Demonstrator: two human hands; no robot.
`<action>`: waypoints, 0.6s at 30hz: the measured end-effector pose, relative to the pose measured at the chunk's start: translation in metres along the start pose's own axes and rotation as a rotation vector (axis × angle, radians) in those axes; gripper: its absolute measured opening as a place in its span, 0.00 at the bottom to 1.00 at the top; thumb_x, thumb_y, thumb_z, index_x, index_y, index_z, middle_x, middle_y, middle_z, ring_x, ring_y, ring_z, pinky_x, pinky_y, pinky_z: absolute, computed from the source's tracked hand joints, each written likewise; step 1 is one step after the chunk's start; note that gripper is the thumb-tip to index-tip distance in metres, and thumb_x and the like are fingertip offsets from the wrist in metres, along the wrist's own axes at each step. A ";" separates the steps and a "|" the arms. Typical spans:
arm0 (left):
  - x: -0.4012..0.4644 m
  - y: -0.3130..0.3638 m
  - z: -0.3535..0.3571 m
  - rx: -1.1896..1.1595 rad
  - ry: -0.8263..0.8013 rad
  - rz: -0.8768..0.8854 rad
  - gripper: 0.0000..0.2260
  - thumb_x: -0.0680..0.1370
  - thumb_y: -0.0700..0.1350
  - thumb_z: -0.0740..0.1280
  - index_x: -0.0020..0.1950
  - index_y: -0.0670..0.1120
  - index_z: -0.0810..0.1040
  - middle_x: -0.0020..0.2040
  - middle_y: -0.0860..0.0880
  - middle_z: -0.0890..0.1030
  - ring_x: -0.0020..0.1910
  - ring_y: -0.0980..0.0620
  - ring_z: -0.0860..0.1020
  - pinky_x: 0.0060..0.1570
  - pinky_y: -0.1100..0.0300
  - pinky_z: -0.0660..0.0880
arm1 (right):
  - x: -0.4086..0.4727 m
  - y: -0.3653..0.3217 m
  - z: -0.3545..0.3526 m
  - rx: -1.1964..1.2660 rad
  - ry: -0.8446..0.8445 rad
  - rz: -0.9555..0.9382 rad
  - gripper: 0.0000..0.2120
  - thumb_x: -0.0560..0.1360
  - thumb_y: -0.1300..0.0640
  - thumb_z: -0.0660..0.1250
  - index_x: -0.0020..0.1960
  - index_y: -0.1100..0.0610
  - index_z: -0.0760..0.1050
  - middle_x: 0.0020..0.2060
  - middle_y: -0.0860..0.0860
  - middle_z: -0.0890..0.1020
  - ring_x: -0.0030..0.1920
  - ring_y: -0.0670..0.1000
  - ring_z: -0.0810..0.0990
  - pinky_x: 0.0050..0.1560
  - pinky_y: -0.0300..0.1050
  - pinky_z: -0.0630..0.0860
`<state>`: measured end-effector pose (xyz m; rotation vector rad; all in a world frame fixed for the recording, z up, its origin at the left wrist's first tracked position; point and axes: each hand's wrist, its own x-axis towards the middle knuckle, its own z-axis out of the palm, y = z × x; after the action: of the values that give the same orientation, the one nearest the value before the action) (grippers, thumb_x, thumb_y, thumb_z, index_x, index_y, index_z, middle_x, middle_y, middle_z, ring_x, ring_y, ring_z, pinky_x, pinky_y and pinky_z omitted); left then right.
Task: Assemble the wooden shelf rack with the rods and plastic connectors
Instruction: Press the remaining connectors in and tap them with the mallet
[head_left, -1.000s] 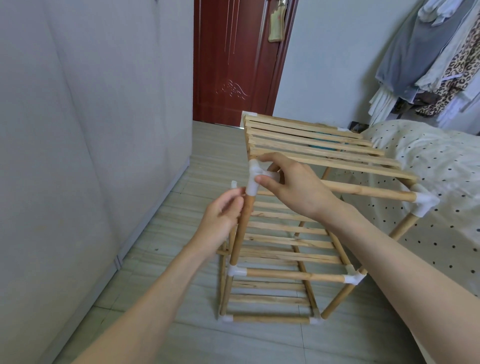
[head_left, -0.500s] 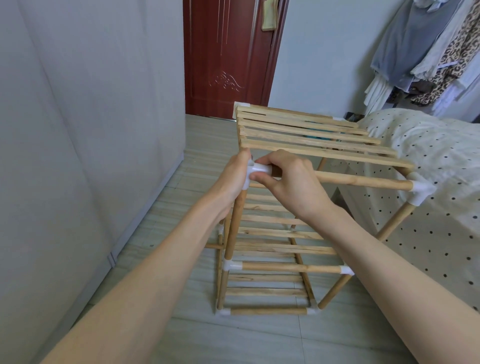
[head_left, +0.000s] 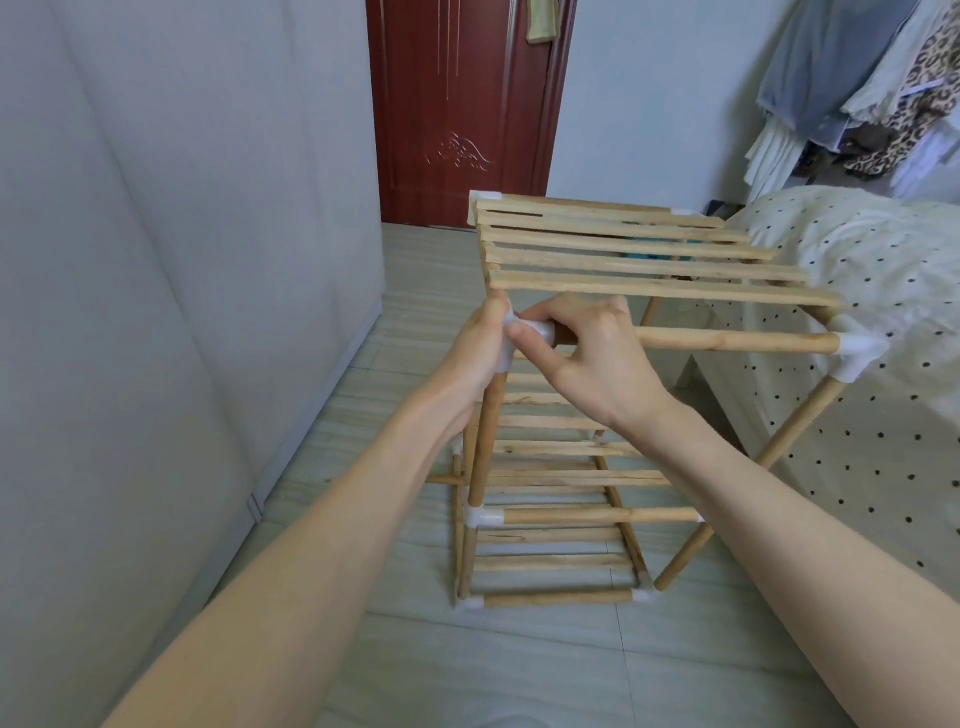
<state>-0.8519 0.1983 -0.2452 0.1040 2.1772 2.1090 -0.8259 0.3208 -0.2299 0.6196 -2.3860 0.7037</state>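
At mid-frame stands the rack (head_left: 571, 415), upright on the pale floor (head_left: 467, 665), with three slatted shelves one above the other. Its top shelf (head_left: 623, 260) of flat wooden slats runs from the centre toward the right edge. Both hands meet at the near top corner on the left side of the rack, just under the front slat. Here a white connector (head_left: 530, 332) joins the front rod (head_left: 727, 340) to the upright post (head_left: 485, 441).

Coming in from the lower left, the left hand (head_left: 475, 358) is wrapped round the outer side of the connector and the top of the post; its fingers are curled, though most of them are hidden behind the joint, so the grip seems firm rather than plainly so. From the lower right, the right hand (head_left: 592, 353) pinches the connector's horizontal sleeve, thumb below and forefinger above, where the front rod enters it.

Right of centre, the front rod ends in a second connector (head_left: 854, 353), which lies against the dotted bedspread (head_left: 857, 260). More white connectors (head_left: 480, 517) show lower on the post.

Upper middle of the frame holds a red door (head_left: 457, 104); clothes (head_left: 872, 88) hang at upper right, and a grey wall (head_left: 156, 260) fills the left.
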 end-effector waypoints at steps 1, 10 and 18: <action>-0.001 -0.001 0.001 0.022 -0.014 -0.005 0.23 0.82 0.57 0.46 0.49 0.52 0.80 0.52 0.55 0.80 0.53 0.61 0.74 0.55 0.67 0.66 | -0.001 0.001 0.000 -0.005 0.006 0.002 0.11 0.78 0.50 0.63 0.45 0.57 0.78 0.35 0.45 0.76 0.38 0.48 0.75 0.54 0.48 0.62; -0.032 0.005 0.005 0.216 -0.280 -0.003 0.09 0.81 0.51 0.58 0.48 0.54 0.78 0.44 0.55 0.78 0.43 0.55 0.74 0.45 0.62 0.71 | -0.020 0.025 -0.032 0.089 0.096 0.192 0.24 0.79 0.49 0.52 0.32 0.63 0.70 0.27 0.57 0.74 0.32 0.54 0.70 0.49 0.47 0.59; -0.039 0.008 -0.008 0.510 0.067 0.233 0.07 0.80 0.40 0.59 0.54 0.51 0.72 0.50 0.54 0.73 0.58 0.51 0.74 0.57 0.60 0.68 | -0.021 0.072 -0.121 0.095 -0.169 0.672 0.21 0.79 0.45 0.57 0.41 0.59 0.79 0.41 0.53 0.81 0.47 0.55 0.78 0.49 0.47 0.72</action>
<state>-0.8149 0.1861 -0.2355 0.3464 2.8126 1.6141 -0.8045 0.4533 -0.1825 -0.1209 -2.7416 1.0767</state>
